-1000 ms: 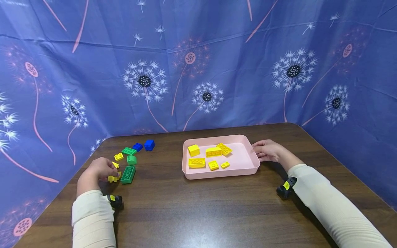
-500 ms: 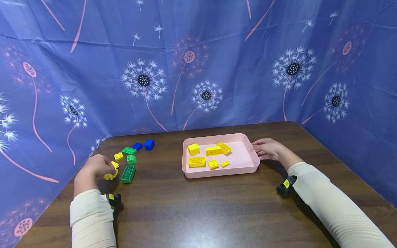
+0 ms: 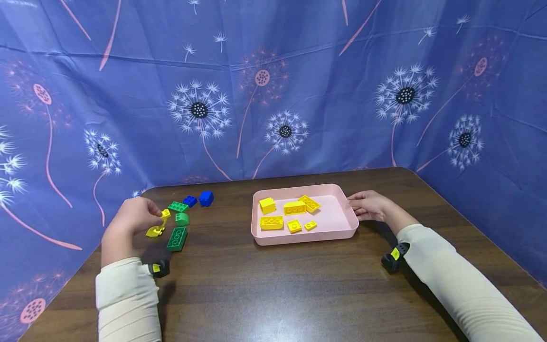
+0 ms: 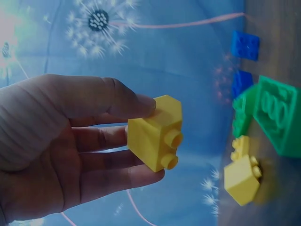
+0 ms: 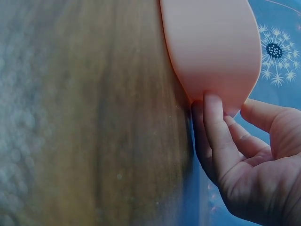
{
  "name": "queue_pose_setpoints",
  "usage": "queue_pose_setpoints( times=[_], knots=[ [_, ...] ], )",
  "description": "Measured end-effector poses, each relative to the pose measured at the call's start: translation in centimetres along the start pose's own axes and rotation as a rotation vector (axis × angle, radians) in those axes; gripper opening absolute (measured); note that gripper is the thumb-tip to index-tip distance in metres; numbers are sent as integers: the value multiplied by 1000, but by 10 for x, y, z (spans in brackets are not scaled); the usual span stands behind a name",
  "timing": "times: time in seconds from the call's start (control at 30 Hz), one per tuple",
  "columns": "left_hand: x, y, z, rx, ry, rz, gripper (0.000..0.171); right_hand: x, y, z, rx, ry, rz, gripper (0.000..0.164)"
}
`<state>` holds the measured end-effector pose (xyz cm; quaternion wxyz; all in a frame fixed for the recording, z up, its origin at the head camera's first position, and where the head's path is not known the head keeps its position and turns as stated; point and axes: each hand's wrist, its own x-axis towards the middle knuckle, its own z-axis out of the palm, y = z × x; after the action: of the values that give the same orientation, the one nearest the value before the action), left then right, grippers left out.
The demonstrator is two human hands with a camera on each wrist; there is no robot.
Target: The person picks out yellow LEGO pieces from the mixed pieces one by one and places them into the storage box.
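My left hand [image 3: 134, 216] is raised at the table's left, pinching a yellow toy brick [image 4: 146, 139] between thumb and fingers. Two round studs and a slanted face show on it in the left wrist view. Beyond it on the table lie a yellow sloped brick [image 4: 240, 182] and a small yellow brick [image 4: 241, 147]. At the right, my right hand [image 3: 371, 206] holds the end of a pink tray [image 3: 305, 239], thumb at the rim and fingers against the outer wall. Several yellow bricks lie inside the tray, among them a long one [image 3: 271, 223].
Close to the left hand are a dark green brick [image 3: 177, 239], a light green rounded brick [image 3: 181, 219] and a flat green brick [image 3: 178, 206]. Two blue bricks [image 3: 206, 198] sit farther back. A blue dandelion-print cloth [image 3: 325, 95] hangs behind the brown table [image 3: 273, 285].
My left hand has lifted the yellow brick from the table and moved slightly up and away from me. My right hand and the tray have stayed in place.
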<state>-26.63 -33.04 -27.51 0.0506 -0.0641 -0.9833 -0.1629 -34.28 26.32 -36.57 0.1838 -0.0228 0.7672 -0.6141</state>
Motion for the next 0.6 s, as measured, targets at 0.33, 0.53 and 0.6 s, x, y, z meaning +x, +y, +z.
queue_pose_setpoints(
  times=[0.33, 0.53, 0.6],
  knots=[
    [1, 33, -7, 18, 91, 53, 24, 1, 2, 0, 5, -7, -5, 50],
    [4, 55, -5, 10, 99, 79, 23, 1, 1, 0, 5, -4, -8, 49],
    [6, 62, -4, 20, 103, 106, 22, 1, 1, 0, 3, -6, -10, 49]
  ],
)
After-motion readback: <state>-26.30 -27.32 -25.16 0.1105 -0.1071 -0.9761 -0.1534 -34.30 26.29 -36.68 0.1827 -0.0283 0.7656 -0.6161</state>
